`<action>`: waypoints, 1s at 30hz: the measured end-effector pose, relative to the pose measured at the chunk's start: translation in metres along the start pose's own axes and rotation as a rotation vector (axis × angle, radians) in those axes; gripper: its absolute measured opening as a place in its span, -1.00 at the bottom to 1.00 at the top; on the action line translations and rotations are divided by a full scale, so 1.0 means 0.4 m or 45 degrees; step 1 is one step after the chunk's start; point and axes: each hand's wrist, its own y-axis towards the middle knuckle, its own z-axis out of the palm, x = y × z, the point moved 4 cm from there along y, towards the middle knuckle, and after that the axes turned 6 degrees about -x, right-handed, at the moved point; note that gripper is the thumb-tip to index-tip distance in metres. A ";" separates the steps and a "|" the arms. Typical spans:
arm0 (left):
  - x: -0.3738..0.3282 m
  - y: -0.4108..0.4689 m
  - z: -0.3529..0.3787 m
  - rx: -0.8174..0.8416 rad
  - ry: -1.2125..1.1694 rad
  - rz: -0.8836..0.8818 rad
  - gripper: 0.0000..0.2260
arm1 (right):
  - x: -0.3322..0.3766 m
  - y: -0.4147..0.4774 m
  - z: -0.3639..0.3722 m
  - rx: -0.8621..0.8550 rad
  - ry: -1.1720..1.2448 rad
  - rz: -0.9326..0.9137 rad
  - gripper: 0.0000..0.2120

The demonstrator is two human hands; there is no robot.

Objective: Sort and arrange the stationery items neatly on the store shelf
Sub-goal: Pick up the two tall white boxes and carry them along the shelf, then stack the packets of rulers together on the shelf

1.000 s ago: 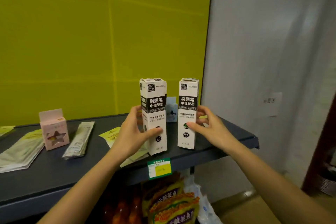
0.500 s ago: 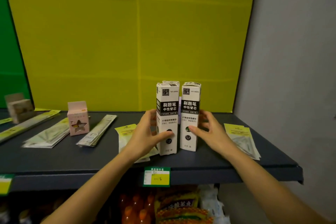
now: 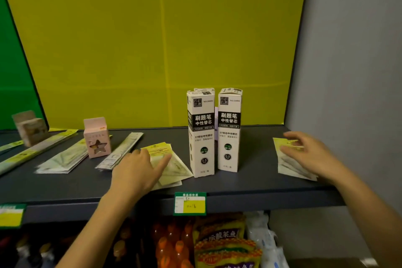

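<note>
Centrally near the shelf's [image 3: 250,184] front edge two pen-refill boxes [image 3: 201,137] stand upright side by side, the left grip [image 3: 134,169] resting flat-fingered on yellow-labelled packets [image 3: 174,165] beside them, the right grip [image 3: 309,152] (released, fingers loose) over right-edge packets [image 3: 289,167].

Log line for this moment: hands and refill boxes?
left hand: on centre packets | right hand: at right packets | refill boxes: upright, side by side, unheld

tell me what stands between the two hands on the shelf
In the head view, the left refill box and right refill box stand upright side by side between the left hand and right hand.
</note>
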 end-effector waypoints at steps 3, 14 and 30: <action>-0.021 -0.016 0.018 0.106 0.202 -0.062 -0.20 | -0.077 0.000 -0.021 0.028 -0.314 0.256 -0.16; -0.043 0.038 0.050 0.352 -0.197 -0.142 -0.18 | -0.095 0.024 0.053 0.135 -0.572 0.326 -0.20; -0.027 0.054 0.035 0.618 -0.692 -0.381 -0.14 | -0.097 0.071 0.075 0.329 -0.118 0.306 -0.20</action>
